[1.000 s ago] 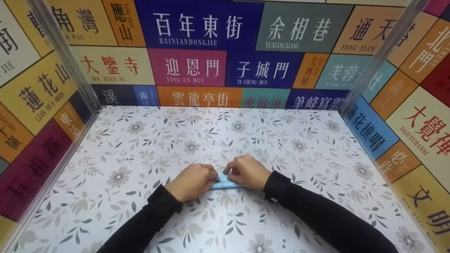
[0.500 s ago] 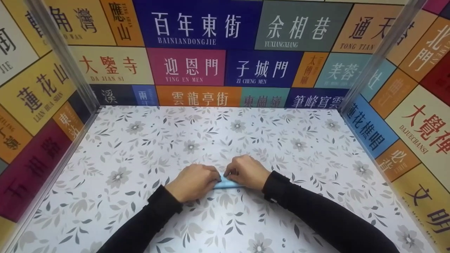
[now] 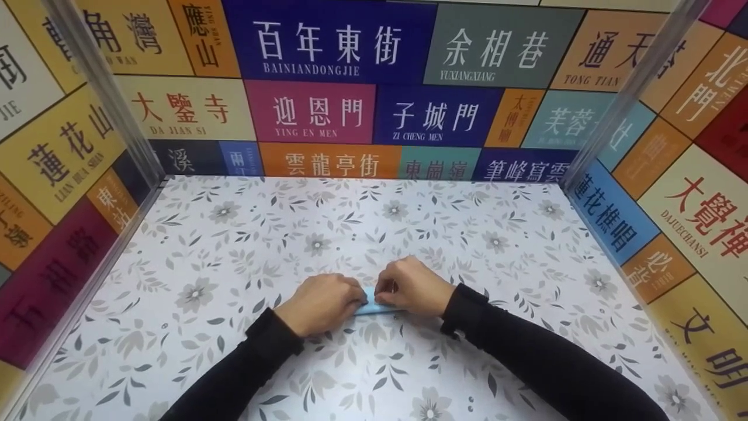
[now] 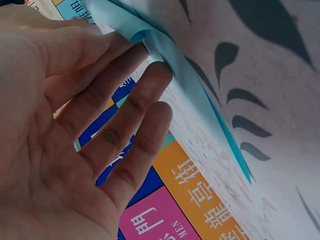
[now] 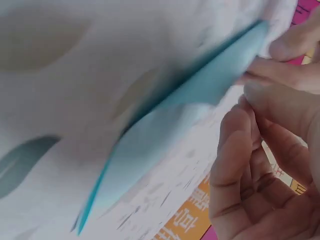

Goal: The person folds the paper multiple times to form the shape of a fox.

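At the left, the left hand [image 3: 321,303] has hardly shifted over the last second. Its thumb and forefinger appear to pinch the blue paper [image 3: 374,305] near its left end, while in the left wrist view the remaining fingers reach out almost straight beside it. Between the hands, the paper lies on the flower-patterned tabletop [image 3: 374,234], in front of the person, and has kept its place. The change is at the right: the right hand [image 3: 416,286] has closed up a little, its thumb and forefinger tips now meeting low over the paper, where a second ago they stood apart. Whether a thin edge of paper sits between those tips cannot be told. I judge this a small adjustment at the same layered edge, with the left hand steadying and the right one doing the finer work.

The paper is a long, narrow, folded piece, its long axis running left to right across the person, nearly level in the head view. Its left end narrows past the left fingers; its right end tapers to a slim point under the right hand. A loose, slightly curling edge faces the back wall [image 3: 321,111].
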Available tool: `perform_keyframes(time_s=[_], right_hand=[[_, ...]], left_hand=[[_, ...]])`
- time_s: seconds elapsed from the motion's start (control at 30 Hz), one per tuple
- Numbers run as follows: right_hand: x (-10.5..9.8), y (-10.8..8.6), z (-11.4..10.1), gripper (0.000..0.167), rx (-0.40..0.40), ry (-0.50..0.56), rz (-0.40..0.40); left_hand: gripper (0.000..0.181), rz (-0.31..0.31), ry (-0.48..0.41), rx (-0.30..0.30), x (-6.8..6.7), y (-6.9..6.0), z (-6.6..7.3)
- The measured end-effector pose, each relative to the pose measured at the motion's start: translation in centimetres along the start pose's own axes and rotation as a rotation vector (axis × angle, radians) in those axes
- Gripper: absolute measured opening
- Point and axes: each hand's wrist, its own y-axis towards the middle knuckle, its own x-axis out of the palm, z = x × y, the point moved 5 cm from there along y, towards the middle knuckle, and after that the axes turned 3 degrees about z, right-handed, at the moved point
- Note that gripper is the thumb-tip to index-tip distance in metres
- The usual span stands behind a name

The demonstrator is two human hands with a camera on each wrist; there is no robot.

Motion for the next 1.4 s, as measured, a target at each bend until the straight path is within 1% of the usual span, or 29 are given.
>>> perform_keyframes(time_s=[0.1,0.2,0.37,0.53,0.63,0.77,0.93,1.1,1.27,1.4], right_hand=[[0.3,0.1,-0.6,0.004,0.002,0.014,-0.046],[0.8,0.1,-1.0,0.004,0.003,0.012,-0.072],[1.4,0.3,-1.1,0.005,0.010,-0.005,-0.060],[1.8,0.4,-1.0,0.006,0.014,-0.023,-0.048],[2.1,0.3,-0.9,0.008,0.027,-0.010,-0.056],[2.3,0.3,-0.8,0.009,0.050,0.015,-0.061],[2.2,0.3,-0.8,0.009,0.068,0.030,-0.059],[2.0,0.2,-0.8,0.008,0.061,0.027,-0.072],[1.5,0.2,-0.7,0.008,0.044,-0.003,-0.097],[1.4,0.2,-0.6,0.009,0.053,-0.007,-0.103]], left_hand=[[0.012,0.000,0.006,-0.001,-0.1,0.0,-0.1],[0.014,-0.001,0.017,0.017,-0.1,0.0,-0.2],[0.019,0.011,0.031,0.058,-0.2,-0.1,-0.1],[0.021,0.013,0.037,0.074,-0.1,-0.1,-0.1],[0.020,0.012,0.041,0.082,-0.1,-0.1,0.0],[0.019,0.007,0.038,0.086,0.0,-0.1,0.0],[0.019,-0.002,0.020,0.073,-0.1,0.0,-0.1],[0.016,-0.006,0.025,0.091,0.0,0.2,-0.1],[0.015,-0.008,0.012,0.081,0.1,0.1,-0.3],[0.014,0.002,0.010,0.082,0.1,-0.1,-0.4]])
